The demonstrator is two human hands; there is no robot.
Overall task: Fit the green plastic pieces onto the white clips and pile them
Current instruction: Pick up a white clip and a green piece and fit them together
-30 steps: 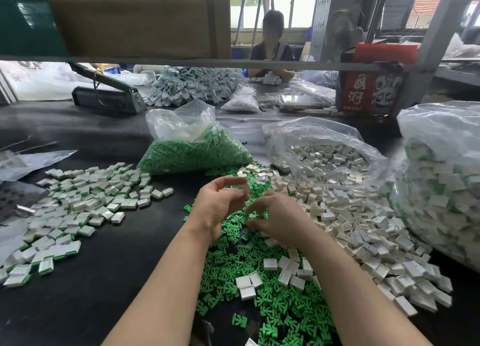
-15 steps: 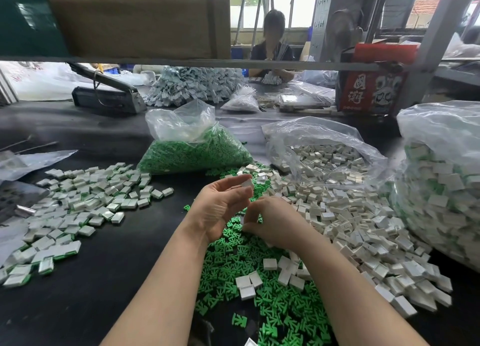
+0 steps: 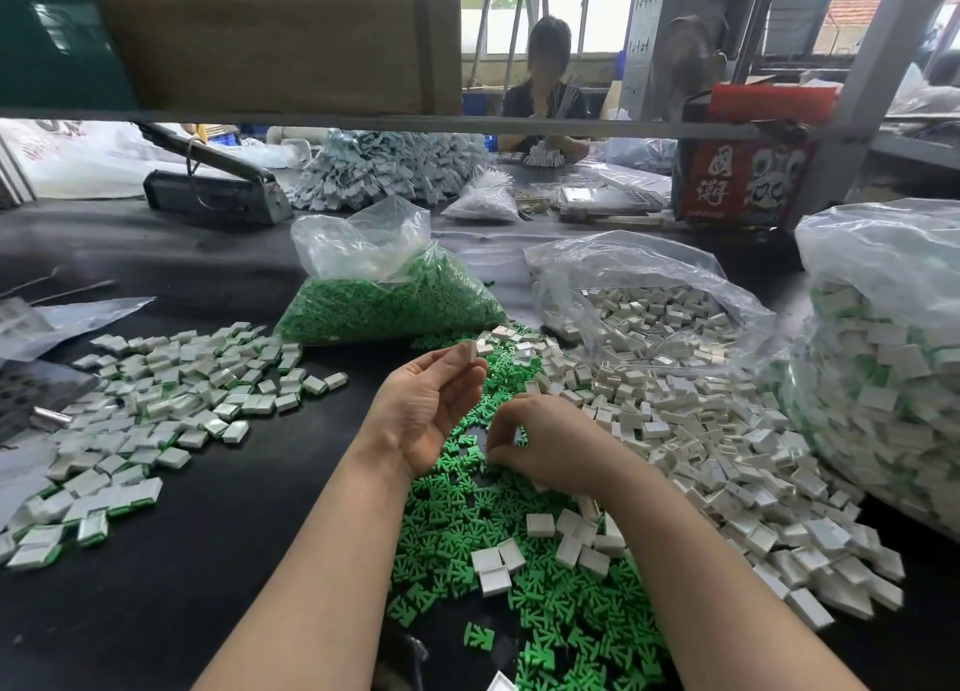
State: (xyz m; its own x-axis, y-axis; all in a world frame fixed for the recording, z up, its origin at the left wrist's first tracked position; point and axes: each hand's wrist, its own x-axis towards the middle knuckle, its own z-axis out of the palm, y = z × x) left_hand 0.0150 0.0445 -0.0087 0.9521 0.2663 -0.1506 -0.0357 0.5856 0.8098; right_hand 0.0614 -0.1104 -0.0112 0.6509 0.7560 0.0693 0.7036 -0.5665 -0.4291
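- Raised, palm up, left hand [image 3: 426, 415] is pinching a white clip [image 3: 471, 351] at its fingertips.
- Right hand [image 3: 545, 443] is reaching into the loose green pieces [image 3: 467, 529], fingers curling together; whether they are holding one I cannot tell.
- Loose white clips [image 3: 717, 456] are lying to the right.
- Finished pile [image 3: 156, 404] is sitting at left on the black table [image 3: 197, 576].
- Bags are standing farther back: a green-piece bag [image 3: 384, 290] and a clip bag [image 3: 649, 295].

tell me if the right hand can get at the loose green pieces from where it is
Probably yes: the right hand hangs just over the loose green pieces, fingers curled down toward them, with nothing between.
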